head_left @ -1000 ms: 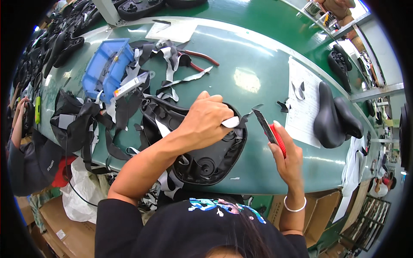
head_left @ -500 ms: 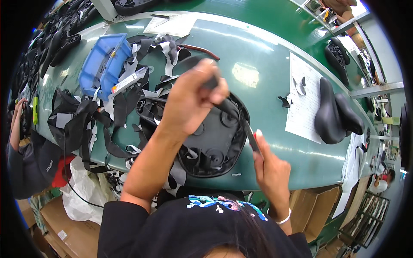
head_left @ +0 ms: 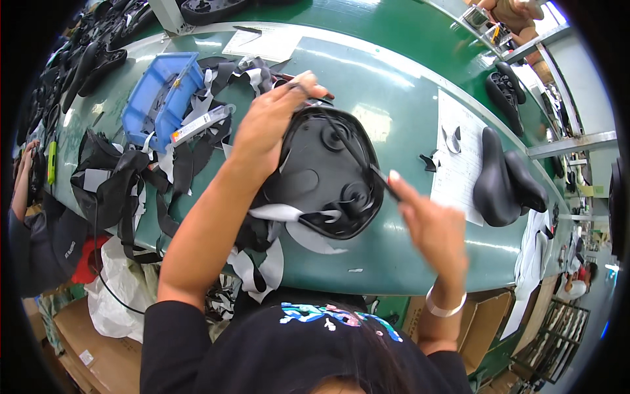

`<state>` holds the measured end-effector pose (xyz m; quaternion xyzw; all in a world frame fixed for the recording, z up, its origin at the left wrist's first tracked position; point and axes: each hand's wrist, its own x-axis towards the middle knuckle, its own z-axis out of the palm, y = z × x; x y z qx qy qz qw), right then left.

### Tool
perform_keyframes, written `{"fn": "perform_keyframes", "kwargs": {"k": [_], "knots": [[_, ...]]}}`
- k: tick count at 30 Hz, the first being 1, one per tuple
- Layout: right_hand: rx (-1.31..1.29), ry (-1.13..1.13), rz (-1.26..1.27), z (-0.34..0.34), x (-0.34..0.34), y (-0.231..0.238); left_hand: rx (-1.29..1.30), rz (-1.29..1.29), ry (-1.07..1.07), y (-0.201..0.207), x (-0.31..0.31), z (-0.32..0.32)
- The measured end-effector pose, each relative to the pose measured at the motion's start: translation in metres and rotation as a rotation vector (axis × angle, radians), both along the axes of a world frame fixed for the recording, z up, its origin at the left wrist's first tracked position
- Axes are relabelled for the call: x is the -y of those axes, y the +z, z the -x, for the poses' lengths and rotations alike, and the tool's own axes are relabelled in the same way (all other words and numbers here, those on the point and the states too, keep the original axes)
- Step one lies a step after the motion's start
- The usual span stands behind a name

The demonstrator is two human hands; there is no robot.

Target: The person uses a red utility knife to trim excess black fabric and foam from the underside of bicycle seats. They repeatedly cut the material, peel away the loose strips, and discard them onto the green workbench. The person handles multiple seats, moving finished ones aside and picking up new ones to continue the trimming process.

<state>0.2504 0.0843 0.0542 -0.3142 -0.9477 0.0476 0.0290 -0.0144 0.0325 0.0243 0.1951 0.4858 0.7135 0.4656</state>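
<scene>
Underside up on the green table lies a black bicycle saddle (head_left: 298, 187), with round sockets in its shell and a dark rim. My left hand (head_left: 269, 125) is closed at its far left edge, pinching a thin black strip of trim (head_left: 348, 141) that stretches across the shell toward the right rim. At that rim my right hand (head_left: 433, 230), slightly blurred, grips a slim knife (head_left: 384, 180), its blade touching the strip by the saddle edge. A pale flap (head_left: 275, 213) sticks out of the near left side of the saddle.
Left of the saddle stand a blue bin (head_left: 134, 111) and a heap of black and white scraps (head_left: 108, 177). Finished saddles (head_left: 495, 184) and a written sheet (head_left: 453, 177) lie at the right. Another person's arm (head_left: 23, 174) shows at the far left.
The saddle has turned and shifted away from me, baring more of its shell. My left hand has moved up and left with the strip; my right hand has moved right and slightly nearer.
</scene>
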Motion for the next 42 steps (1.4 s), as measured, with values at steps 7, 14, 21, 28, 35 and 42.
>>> {"fn": "perform_keyframes", "kwargs": {"k": [7, 14, 21, 28, 35, 42], "knots": [[0.104, 0.461, 0.114, 0.047, -0.070, 0.012, -0.308, 0.092, -0.215, 0.010, 0.093, -0.026], [0.181, 0.297, -0.009, 0.021, -0.027, 0.024, 0.055, -0.338, 0.081, 0.007, 0.063, 0.040], [0.183, 0.056, -0.001, -0.002, 0.029, 0.025, -0.103, -0.380, -0.525, 0.046, 0.023, 0.058], [0.135, 0.185, 0.127, 0.028, -0.014, 0.033, -1.017, -0.139, -0.735, 0.001, -0.003, 0.025], [0.137, 0.106, 0.080, 0.004, 0.035, 0.018, 0.372, -0.228, -0.223, -0.001, 0.007, 0.030], [-0.273, -0.559, 1.040, -0.026, 0.111, 0.010, 0.153, -0.721, 0.619, 0.059, 0.034, 0.022]]}}
